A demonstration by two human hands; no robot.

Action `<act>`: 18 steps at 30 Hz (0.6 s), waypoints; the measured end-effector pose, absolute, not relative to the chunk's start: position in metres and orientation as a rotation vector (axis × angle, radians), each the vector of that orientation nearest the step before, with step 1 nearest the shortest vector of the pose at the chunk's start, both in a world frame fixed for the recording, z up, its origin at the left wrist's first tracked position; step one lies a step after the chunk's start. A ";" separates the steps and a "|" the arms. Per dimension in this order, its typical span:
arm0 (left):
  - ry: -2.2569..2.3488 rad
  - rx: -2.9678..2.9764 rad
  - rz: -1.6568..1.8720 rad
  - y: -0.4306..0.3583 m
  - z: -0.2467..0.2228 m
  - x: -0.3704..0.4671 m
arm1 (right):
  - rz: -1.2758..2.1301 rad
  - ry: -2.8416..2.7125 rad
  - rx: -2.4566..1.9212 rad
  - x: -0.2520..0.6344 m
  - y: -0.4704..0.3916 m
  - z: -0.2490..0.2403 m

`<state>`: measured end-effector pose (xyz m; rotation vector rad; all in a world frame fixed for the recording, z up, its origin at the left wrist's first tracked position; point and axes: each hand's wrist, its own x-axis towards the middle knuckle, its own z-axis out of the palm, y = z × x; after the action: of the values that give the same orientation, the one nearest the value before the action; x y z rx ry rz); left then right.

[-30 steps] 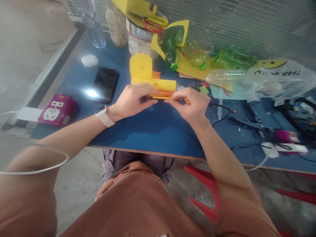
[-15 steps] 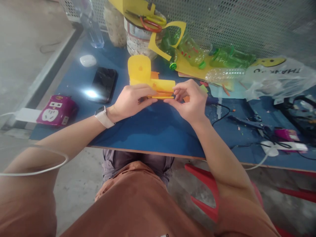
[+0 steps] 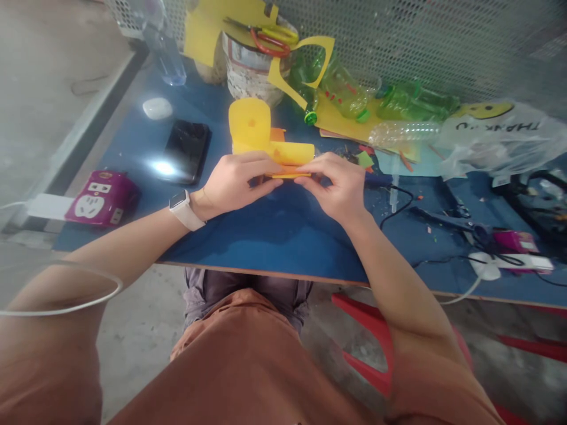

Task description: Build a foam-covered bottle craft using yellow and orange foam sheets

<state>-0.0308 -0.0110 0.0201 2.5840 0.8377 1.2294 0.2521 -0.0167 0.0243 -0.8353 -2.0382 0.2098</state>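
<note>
Between my two hands is a narrow orange strip (image 3: pixel 290 172), its edge facing me. My left hand (image 3: pixel 241 182) pinches the strip's left end between thumb and fingers; a white watch is on that wrist. My right hand (image 3: pixel 339 184) pinches its right part the same way. Just beyond the fingers lies a yellow rolled piece (image 3: pixel 292 153), joined to or touching an upright yellow rounded piece (image 3: pixel 250 123) on its left. A bit of orange sheet (image 3: pixel 278 135) shows behind them. Whether the strip is attached to the yellow piece, I cannot tell.
Left on the blue table (image 3: pixel 266 242) are a black phone (image 3: pixel 188 150) with its light on, a white mouse-like object (image 3: pixel 157 108) and a purple socket block (image 3: pixel 106 198). Scissors (image 3: pixel 270 41) rest on a bucket (image 3: pixel 254 71). Green bottles (image 3: pixel 419 101) and a plastic bag (image 3: pixel 500 141) lie behind.
My right hand has moved slightly left and its fingers have closed onto the orange strip's right part. My left hand has stayed almost in place.
</note>
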 end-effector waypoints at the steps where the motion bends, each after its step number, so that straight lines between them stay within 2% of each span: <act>1: 0.831 2.579 1.227 -0.011 0.020 -0.031 | 0.213 -2.035 -0.824 0.252 -0.017 0.024; 18: 0.792 2.556 1.194 -0.012 0.018 -0.032 | 0.253 -2.034 -0.851 0.251 -0.019 0.019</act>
<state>-0.0315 -0.0122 0.0176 2.5560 0.7922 1.1943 0.2509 -0.0194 0.0192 -0.8513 -2.0344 0.2530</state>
